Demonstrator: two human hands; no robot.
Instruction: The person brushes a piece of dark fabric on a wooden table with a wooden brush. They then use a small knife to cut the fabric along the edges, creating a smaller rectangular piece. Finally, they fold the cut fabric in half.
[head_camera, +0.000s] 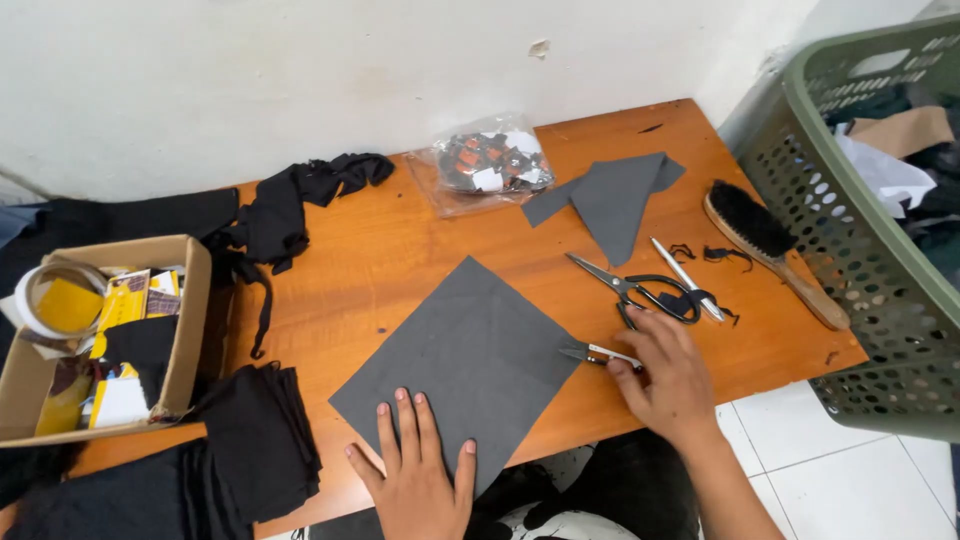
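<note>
Head view, looking down on a glossy orange-brown wooden table (400, 250). My left hand (415, 470) lies flat, fingers spread, pressing the near corner of a square sheet of matte dark grey fabric (465, 355) set diamond-wise at the table's front edge; nothing is grasped. My right hand (670, 380) pinches a small metal thread snip (598, 352) between thumb and fingers, its pointed tip touching the sheet's right corner.

Just beyond that hand lie black-handled steel scissors (640, 290), blades shut, with a slim silver pen (687, 279) beside them. A wooden-backed brush with black bristles (770, 250) rests near the right edge, loose black thread scraps (715, 255) between it and the pen. A second grey piece, folded to a triangle (612, 200), lies farther back, next to a clear plastic bag of small parts (490, 165). Crumpled black cloth (290, 210) sits at the rear left, folded black pieces (260, 435) at the front left. A cardboard box (190, 330) stands left; a green perforated plastic basket (850, 230) stands right.
</note>
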